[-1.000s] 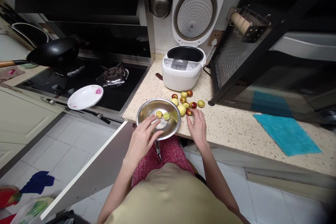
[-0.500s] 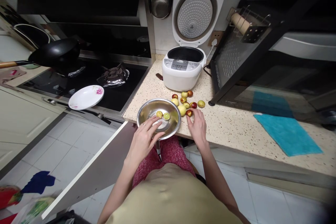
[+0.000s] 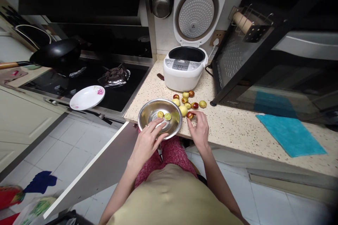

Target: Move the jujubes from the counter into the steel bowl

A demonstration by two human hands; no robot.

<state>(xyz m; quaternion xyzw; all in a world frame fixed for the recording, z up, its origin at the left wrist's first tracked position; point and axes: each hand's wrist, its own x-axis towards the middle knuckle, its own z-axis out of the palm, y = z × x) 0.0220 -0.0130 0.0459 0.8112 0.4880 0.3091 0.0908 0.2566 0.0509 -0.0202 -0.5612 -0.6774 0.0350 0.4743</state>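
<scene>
My left hand (image 3: 150, 136) hovers over the near side of a steel bowl (image 3: 142, 111), its fingers stretched out and nothing in them. Two jujubes, one yellowish (image 3: 160, 114) and one green (image 3: 167, 116), lie in the bowl just beyond my fingertips. To the right of the bowl, my right hand (image 3: 198, 129) has thumb and fingers closed around a red-brown jujube (image 3: 189, 115) on the counter. Beside it sits a loose pile of several green and reddish jujubes (image 3: 194, 105), with a larger pale one (image 3: 183, 110) against the bowl's rim.
A white rice cooker (image 3: 182, 74) stands behind the fruit, lid raised. Left is a gas stove (image 3: 139, 77) with a black wok (image 3: 55, 54) and a flowered plate (image 3: 86, 98) at its front edge. A blue cloth (image 3: 290, 135) and a dark oven (image 3: 264, 95) are right. A cabinet door (image 3: 100, 161) hangs ajar.
My right thumb and fingers have closed on the red-brown jujube and shifted it slightly left. My left hand has drawn back slightly toward me over the bowl.
</scene>
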